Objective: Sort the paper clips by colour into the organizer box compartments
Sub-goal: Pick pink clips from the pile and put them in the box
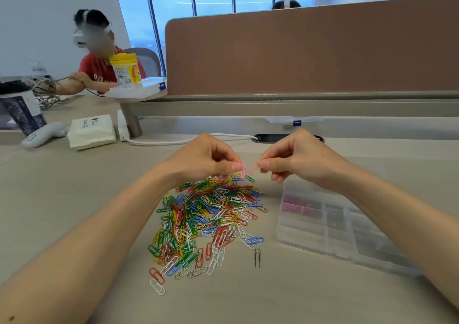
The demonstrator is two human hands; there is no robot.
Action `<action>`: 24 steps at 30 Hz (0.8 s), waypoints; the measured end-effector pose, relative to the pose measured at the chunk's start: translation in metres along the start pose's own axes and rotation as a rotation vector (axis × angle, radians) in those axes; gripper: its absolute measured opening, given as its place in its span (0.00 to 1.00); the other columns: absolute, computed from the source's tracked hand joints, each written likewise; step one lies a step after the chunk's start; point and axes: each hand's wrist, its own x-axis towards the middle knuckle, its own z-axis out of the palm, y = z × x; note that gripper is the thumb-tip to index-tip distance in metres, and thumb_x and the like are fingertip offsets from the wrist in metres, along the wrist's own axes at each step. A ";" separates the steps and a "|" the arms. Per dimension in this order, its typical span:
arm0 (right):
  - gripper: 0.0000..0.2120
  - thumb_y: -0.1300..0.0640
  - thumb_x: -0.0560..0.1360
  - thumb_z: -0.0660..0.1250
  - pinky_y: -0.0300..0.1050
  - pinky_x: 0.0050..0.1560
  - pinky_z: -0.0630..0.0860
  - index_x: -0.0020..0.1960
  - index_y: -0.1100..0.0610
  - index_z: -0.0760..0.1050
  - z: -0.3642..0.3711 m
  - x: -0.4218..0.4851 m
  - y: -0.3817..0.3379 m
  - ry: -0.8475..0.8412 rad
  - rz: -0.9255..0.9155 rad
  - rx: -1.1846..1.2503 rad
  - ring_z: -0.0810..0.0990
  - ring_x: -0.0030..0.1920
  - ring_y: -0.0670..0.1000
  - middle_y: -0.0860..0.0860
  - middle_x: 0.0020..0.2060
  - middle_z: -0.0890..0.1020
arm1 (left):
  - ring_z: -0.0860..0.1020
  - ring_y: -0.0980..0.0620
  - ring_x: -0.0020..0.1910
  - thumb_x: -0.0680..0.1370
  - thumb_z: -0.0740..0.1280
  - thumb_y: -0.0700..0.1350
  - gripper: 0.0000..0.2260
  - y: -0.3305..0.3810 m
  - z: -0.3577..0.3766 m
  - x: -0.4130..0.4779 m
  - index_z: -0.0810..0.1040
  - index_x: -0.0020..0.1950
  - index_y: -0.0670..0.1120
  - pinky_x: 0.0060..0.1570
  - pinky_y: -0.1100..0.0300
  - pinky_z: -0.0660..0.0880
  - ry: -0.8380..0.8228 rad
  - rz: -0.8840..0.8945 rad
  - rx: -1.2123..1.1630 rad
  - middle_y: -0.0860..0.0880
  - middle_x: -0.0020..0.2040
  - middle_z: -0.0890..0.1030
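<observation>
A heap of paper clips (pixel 208 214) in red, blue, green, yellow, white, pink and silver lies on the beige desk. Above its far edge my left hand (pixel 206 158) pinches a small tangle of pink and white clips (pixel 244 168). Just to the right, my right hand (pixel 295 158) pinches a single pink clip (pixel 255 165). The two hands are a few centimetres apart. A clear plastic organizer box (pixel 330 227) sits to the right of the heap, partly under my right forearm. Pink clips (pixel 294 207) lie in its near-left compartment.
A lone silver clip (pixel 257 258) lies apart from the heap. A white tissue pack (pixel 92 131), a white cable (pixel 173 141), a patterned cup (pixel 23 115) and a brown divider panel (pixel 310 48) line the back. Another person sits at the far left.
</observation>
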 end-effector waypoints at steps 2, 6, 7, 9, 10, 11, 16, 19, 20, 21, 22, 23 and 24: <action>0.02 0.62 0.73 0.74 0.39 0.34 0.78 0.42 0.61 0.84 0.002 -0.001 -0.002 -0.011 -0.001 -0.011 0.79 0.29 0.48 0.53 0.31 0.83 | 0.75 0.52 0.32 0.74 0.74 0.43 0.02 0.002 0.001 0.000 0.86 0.43 0.46 0.34 0.61 0.71 -0.036 0.021 0.047 0.42 0.33 0.81; 0.03 0.60 0.73 0.74 0.34 0.30 0.74 0.41 0.57 0.85 -0.006 -0.006 -0.006 -0.074 0.039 -0.211 0.79 0.27 0.45 0.48 0.29 0.83 | 0.75 0.54 0.32 0.75 0.73 0.42 0.02 0.005 0.003 0.001 0.85 0.43 0.46 0.35 0.62 0.71 -0.064 0.050 0.129 0.38 0.35 0.81; 0.03 0.58 0.73 0.75 0.34 0.31 0.75 0.41 0.55 0.85 -0.006 -0.006 -0.006 -0.105 0.034 -0.289 0.80 0.28 0.45 0.49 0.30 0.84 | 0.75 0.54 0.32 0.75 0.73 0.41 0.02 0.005 0.003 0.001 0.85 0.42 0.46 0.35 0.62 0.72 -0.059 0.043 0.128 0.38 0.35 0.81; 0.03 0.56 0.71 0.76 0.35 0.33 0.76 0.40 0.54 0.85 0.000 -0.005 -0.006 -0.151 0.001 -0.432 0.82 0.29 0.48 0.51 0.32 0.85 | 0.76 0.54 0.32 0.75 0.73 0.41 0.02 0.004 0.001 0.000 0.85 0.42 0.45 0.35 0.62 0.73 -0.045 0.025 0.108 0.37 0.35 0.81; 0.03 0.55 0.70 0.77 0.34 0.33 0.75 0.41 0.54 0.85 0.005 -0.003 -0.006 -0.158 -0.021 -0.480 0.82 0.29 0.47 0.51 0.31 0.85 | 0.75 0.53 0.32 0.75 0.73 0.40 0.02 0.003 0.000 -0.001 0.85 0.42 0.45 0.34 0.63 0.72 -0.041 0.018 0.094 0.38 0.34 0.80; 0.05 0.54 0.69 0.78 0.31 0.32 0.73 0.41 0.54 0.85 0.009 -0.002 -0.006 -0.153 -0.041 -0.514 0.81 0.28 0.46 0.50 0.31 0.85 | 0.75 0.53 0.32 0.75 0.73 0.40 0.02 0.003 -0.001 -0.002 0.85 0.43 0.44 0.33 0.64 0.71 -0.038 0.013 0.078 0.39 0.33 0.79; 0.08 0.49 0.73 0.74 0.30 0.27 0.69 0.45 0.52 0.86 0.010 -0.002 -0.011 -0.074 -0.084 -0.457 0.80 0.31 0.46 0.48 0.34 0.85 | 0.74 0.52 0.33 0.74 0.73 0.41 0.02 0.005 -0.001 -0.005 0.85 0.44 0.44 0.34 0.62 0.71 -0.061 0.026 0.067 0.40 0.34 0.80; 0.07 0.53 0.76 0.71 0.34 0.25 0.70 0.46 0.55 0.86 0.010 -0.003 -0.012 -0.035 -0.058 -0.339 0.78 0.30 0.43 0.48 0.35 0.85 | 0.75 0.53 0.33 0.74 0.73 0.41 0.02 0.006 0.001 -0.005 0.86 0.44 0.44 0.36 0.62 0.72 -0.105 0.037 0.094 0.39 0.36 0.82; 0.06 0.54 0.76 0.71 0.35 0.25 0.70 0.45 0.55 0.86 0.012 -0.003 -0.012 -0.037 -0.054 -0.318 0.78 0.30 0.43 0.48 0.35 0.85 | 0.76 0.55 0.32 0.74 0.73 0.41 0.02 0.007 0.003 -0.005 0.86 0.44 0.44 0.35 0.65 0.71 -0.120 0.040 0.103 0.42 0.34 0.82; 0.06 0.56 0.75 0.71 0.35 0.25 0.69 0.44 0.56 0.86 0.012 -0.003 -0.012 -0.042 -0.051 -0.308 0.77 0.29 0.44 0.49 0.35 0.85 | 0.75 0.57 0.30 0.75 0.73 0.40 0.02 0.008 0.004 -0.004 0.85 0.44 0.43 0.34 0.68 0.70 -0.130 0.041 0.110 0.46 0.32 0.82; 0.05 0.57 0.75 0.71 0.35 0.24 0.69 0.43 0.56 0.86 0.013 -0.003 -0.012 -0.054 -0.048 -0.302 0.77 0.29 0.44 0.50 0.34 0.85 | 0.75 0.59 0.29 0.75 0.73 0.40 0.02 0.008 0.005 -0.004 0.85 0.44 0.43 0.33 0.70 0.70 -0.135 0.040 0.113 0.51 0.30 0.81; 0.05 0.57 0.75 0.72 0.34 0.24 0.68 0.43 0.57 0.86 0.013 -0.004 -0.012 -0.071 -0.045 -0.299 0.77 0.28 0.44 0.50 0.34 0.85 | 0.74 0.61 0.28 0.75 0.73 0.39 0.02 0.009 0.006 -0.004 0.85 0.44 0.43 0.32 0.71 0.69 -0.134 0.037 0.109 0.53 0.30 0.81; 0.05 0.58 0.75 0.72 0.33 0.25 0.67 0.43 0.57 0.86 0.013 -0.004 -0.012 -0.086 -0.043 -0.303 0.76 0.28 0.44 0.50 0.32 0.84 | 0.74 0.61 0.28 0.75 0.73 0.39 0.02 0.009 0.006 -0.004 0.85 0.44 0.42 0.33 0.71 0.69 -0.132 0.036 0.104 0.52 0.30 0.81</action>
